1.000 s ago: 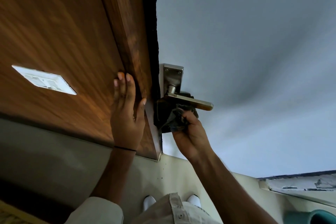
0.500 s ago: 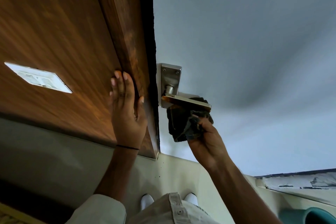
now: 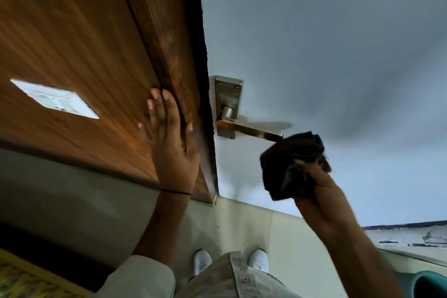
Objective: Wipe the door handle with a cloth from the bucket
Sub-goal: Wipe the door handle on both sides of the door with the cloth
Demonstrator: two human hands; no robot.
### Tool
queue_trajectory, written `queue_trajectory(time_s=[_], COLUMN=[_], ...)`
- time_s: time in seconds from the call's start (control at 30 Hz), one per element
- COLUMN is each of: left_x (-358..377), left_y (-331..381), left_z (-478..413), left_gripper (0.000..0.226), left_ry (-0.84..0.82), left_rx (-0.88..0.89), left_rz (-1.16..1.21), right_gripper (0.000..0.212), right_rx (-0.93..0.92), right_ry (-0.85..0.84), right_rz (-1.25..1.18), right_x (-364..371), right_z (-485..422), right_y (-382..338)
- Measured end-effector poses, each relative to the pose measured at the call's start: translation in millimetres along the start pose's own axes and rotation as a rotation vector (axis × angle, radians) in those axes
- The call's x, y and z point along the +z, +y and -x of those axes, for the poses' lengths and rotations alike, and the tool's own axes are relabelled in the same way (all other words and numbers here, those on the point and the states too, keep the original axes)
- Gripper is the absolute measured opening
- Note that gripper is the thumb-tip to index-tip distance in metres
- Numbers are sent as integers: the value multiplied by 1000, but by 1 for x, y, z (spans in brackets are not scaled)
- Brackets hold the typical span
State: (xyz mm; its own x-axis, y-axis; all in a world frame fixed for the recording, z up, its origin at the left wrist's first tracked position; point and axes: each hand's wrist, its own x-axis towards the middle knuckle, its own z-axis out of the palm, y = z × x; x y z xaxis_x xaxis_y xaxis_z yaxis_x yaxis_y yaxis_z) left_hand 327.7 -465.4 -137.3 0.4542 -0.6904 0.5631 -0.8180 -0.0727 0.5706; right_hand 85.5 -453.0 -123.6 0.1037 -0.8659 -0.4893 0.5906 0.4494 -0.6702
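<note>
A metal lever door handle (image 3: 251, 130) sticks out from its backplate (image 3: 227, 99) on the pale grey door. My right hand (image 3: 316, 186) is shut on a dark bunched cloth (image 3: 290, 162), held just past the free tip of the lever; the cloth's top edge is at the tip. My left hand (image 3: 169, 138) lies flat with fingers spread against the brown wooden door frame (image 3: 169, 55), holding nothing. The teal bucket's rim (image 3: 428, 285) shows at the bottom right corner.
A white switch plate (image 3: 55, 99) sits on the wooden panel to the left. Below are the pale floor tiles, my white shoes (image 3: 203, 264) and my beige shirt. A chipped ledge (image 3: 411, 234) runs along the right.
My right hand slid the cloth rightward along the lever, from near the backplate to beyond its tip, baring the whole handle. My left hand stayed on the frame.
</note>
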Motion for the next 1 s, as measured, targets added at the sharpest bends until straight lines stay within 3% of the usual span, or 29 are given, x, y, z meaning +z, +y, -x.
queue_trajectory(time_s=[0.13,0.23,0.3,0.37,0.43,0.53,0.77,0.87,1.0], left_x=[-7,-14,-19,-20,-20,-20,-37,-39,-34], left_y=[11,23,34,41,44,46,39,45,40], left_z=[14,33,39,43,44,45,47,55,64], left_gripper=[74,53,27,36,48,41,75,71,65], left_ry=[38,20,-198,-530,-708,-719,-805,-797,-645], left_rx=[-129,-441,-796,-1075,-1043,-951,-996,-996,-1073], left_rz=[156,500,757,1012,1144,1258,1886,1907,1759], right_gripper=[17,18,26,35,35,26,26,21,19], right_rx=[-43,-147,-246,-320,-389,-489,-239,-324,-461], right_ry=[93,67,4,-41,-51,-10,-64,17,41], right_rz=[323,399,505,633,737,798,280,386,714], right_x=[-10,4,19,33,46,59,64,73,73], right_z=[17,25,27,26,25,20,18,26,29], right_y=[-8,-4,-7,-9,-7,-5,9,24,27])
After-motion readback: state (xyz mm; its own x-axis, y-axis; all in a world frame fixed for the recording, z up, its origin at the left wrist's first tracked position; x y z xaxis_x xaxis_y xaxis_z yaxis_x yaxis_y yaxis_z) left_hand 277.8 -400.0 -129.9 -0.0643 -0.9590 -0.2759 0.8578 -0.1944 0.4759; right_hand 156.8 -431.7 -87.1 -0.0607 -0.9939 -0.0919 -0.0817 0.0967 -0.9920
